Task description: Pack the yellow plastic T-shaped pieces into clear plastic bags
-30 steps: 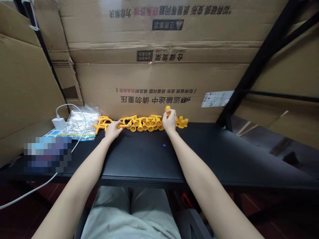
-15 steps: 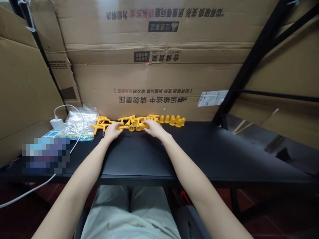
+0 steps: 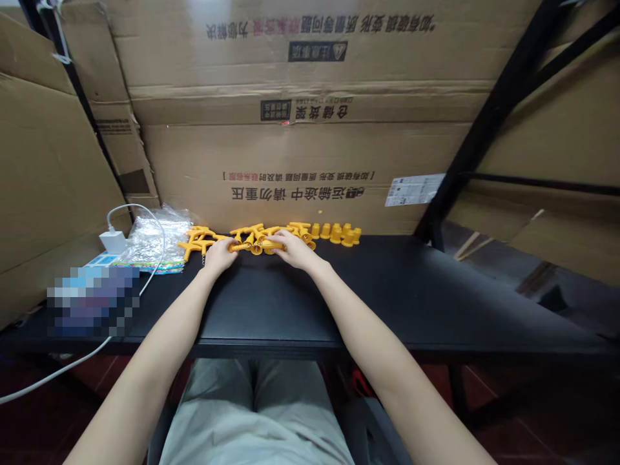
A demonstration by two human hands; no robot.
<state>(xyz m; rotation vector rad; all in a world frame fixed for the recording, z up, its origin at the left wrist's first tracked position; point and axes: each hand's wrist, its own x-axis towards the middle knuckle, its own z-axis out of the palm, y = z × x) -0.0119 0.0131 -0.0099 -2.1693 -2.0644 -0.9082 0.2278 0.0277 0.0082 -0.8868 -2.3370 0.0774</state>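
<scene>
My left hand (image 3: pixel 221 255) is closed on a yellow plastic corkscrew handle (image 3: pixel 239 247), which points right toward my other hand. Just across from it, my right hand (image 3: pixel 293 248) has its fingers closed around a yellow bell-shaped corkscrew body (image 3: pixel 270 245); the fingers partly cover it. Behind and between the hands lie more yellow corkscrew parts (image 3: pixel 247 230) in a loose row. Left of my left hand are several T-shaped yellow handles (image 3: pixel 194 245), one with a metal spiral pointing down. Several yellow bell-shaped caps (image 3: pixel 336 234) stand upright to the right.
Clear plastic bags (image 3: pixel 157 239) lie on the black table (image 3: pixel 271 310) at the left, near a white charger (image 3: pixel 113 241) with its cable. A blurred box-like item (image 3: pixel 94 300) sits in front of them. Cardboard (image 3: pixel 300 148) walls the back, and a black metal post (image 3: pixel 484 129) rises at the right.
My right hand has shifted slightly left, bringing the yellow piece in it closer to the handle in my left hand. The left hand has barely moved.
</scene>
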